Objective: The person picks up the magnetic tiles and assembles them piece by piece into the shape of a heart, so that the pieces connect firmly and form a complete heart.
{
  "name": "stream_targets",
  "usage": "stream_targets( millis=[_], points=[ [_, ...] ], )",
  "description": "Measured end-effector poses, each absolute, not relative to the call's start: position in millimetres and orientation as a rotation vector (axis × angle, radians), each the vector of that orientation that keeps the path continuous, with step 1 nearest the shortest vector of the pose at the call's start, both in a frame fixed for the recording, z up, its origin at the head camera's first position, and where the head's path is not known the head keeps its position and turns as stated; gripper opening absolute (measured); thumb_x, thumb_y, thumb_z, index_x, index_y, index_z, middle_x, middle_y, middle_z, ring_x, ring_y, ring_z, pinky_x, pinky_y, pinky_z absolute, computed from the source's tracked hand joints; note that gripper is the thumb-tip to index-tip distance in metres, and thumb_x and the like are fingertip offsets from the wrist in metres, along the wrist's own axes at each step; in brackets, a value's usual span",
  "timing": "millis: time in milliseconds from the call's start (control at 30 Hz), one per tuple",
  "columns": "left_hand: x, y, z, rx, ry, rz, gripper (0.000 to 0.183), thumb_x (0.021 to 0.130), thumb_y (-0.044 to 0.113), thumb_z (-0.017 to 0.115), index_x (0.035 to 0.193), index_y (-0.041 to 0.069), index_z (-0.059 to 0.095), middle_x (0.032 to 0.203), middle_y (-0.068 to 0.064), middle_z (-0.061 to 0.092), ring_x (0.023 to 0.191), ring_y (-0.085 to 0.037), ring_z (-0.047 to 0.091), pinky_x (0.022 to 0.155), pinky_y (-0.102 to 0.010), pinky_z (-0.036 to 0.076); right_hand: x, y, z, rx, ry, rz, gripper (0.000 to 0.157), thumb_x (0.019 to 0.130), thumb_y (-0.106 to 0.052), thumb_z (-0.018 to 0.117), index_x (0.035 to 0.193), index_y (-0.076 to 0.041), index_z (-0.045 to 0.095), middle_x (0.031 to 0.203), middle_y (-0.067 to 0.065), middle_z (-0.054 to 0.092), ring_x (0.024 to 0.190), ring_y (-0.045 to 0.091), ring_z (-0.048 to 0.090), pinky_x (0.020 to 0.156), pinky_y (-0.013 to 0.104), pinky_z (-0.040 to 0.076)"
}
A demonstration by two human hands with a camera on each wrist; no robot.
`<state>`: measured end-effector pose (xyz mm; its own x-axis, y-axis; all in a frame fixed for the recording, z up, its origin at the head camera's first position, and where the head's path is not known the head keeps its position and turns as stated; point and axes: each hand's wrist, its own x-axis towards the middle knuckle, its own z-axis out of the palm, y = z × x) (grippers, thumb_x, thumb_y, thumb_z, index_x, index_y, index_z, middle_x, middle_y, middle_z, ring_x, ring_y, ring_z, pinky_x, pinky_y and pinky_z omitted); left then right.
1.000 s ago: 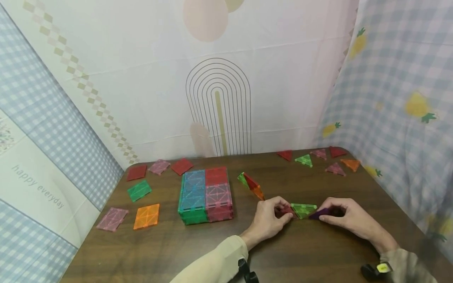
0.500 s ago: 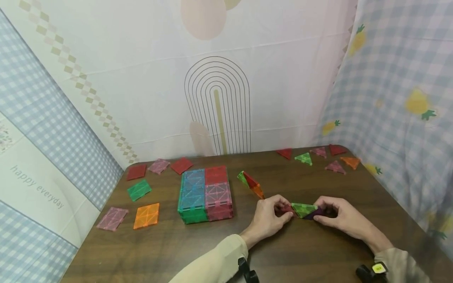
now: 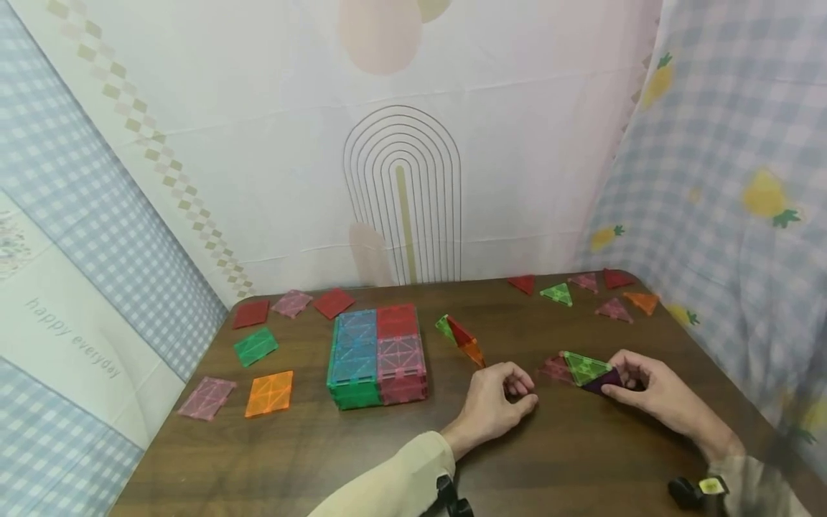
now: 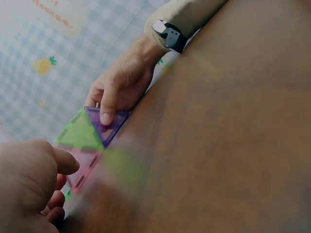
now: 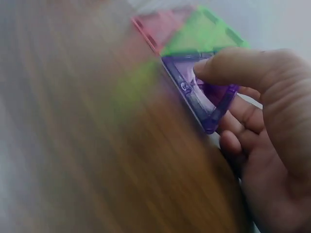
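Note:
My right hand [image 3: 665, 395] pinches a purple triangular magnetic tile [image 5: 181, 81] between thumb and fingers. Edge to edge with the purple tile is a green triangle tile [image 3: 586, 368], and beyond that a pink-red triangle tile [image 3: 555, 368]. The joined strip is held slightly tilted at the table; whether it touches the top I cannot tell. To its left, my left hand [image 3: 489, 403] lies with loosely bent fingers and holds nothing. Behind the left hand, a narrow strip of green, red and orange tiles [image 3: 462, 337] stands on the table.
A block of blue, red, pink and green square tiles [image 3: 377, 357] sits left of the hands. Loose square tiles, including an orange one [image 3: 269, 393], lie at the left. Several triangle tiles, including a green one [image 3: 557, 293], lie at the back right. Cloth hangs behind.
The purple tile came up against the green one, and both joined. My left hand let go of the pink-red tile. My right hand then moved right with the strip.

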<state>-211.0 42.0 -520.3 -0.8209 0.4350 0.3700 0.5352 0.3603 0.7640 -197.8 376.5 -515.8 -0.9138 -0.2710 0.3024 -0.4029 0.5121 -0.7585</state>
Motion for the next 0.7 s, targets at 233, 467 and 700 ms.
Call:
stream_targets(
  millis=[233, 467, 700],
  points=[
    [-205, 35, -522, -0.93, -2.473, -1.472, 0.016, 0.092, 0.013, 0.091, 0.1, 0.018, 0.077, 0.091, 0.011, 0.074, 0.082, 0.006, 0.064, 0.077, -0.01, 0.053, -209, 343, -519, 0.495, -2.581, 1.347, 0.021, 0.098, -0.011, 0.088, 0.101, -0.017, 0.068, 0.081, 0.001, 0.061, 0.064, 0.015, 0.054, 0.057, 0.031, 0.045],
    [-203, 29, -523, -0.914, -2.484, -1.467, 0.018, 0.092, 0.013, 0.091, 0.1, 0.018, 0.076, 0.091, 0.011, 0.074, 0.082, 0.006, 0.065, 0.078, -0.012, 0.054, -239, 291, -522, 0.454, -2.55, 1.313, 0.018, 0.099, -0.017, 0.088, 0.103, -0.015, 0.07, 0.084, 0.001, 0.067, 0.072, 0.012, 0.061, 0.065, 0.027, 0.049],
    [-204, 33, -522, -0.918, -2.483, -1.445, 0.019, 0.091, 0.012, 0.091, 0.099, 0.018, 0.075, 0.09, 0.012, 0.073, 0.081, 0.009, 0.063, 0.077, -0.009, 0.053, -270, 244, -520, 0.407, -2.577, 1.292, 0.019, 0.1, -0.021, 0.087, 0.106, -0.015, 0.071, 0.091, 0.001, 0.07, 0.078, 0.014, 0.063, 0.071, 0.027, 0.05]
  ],
)
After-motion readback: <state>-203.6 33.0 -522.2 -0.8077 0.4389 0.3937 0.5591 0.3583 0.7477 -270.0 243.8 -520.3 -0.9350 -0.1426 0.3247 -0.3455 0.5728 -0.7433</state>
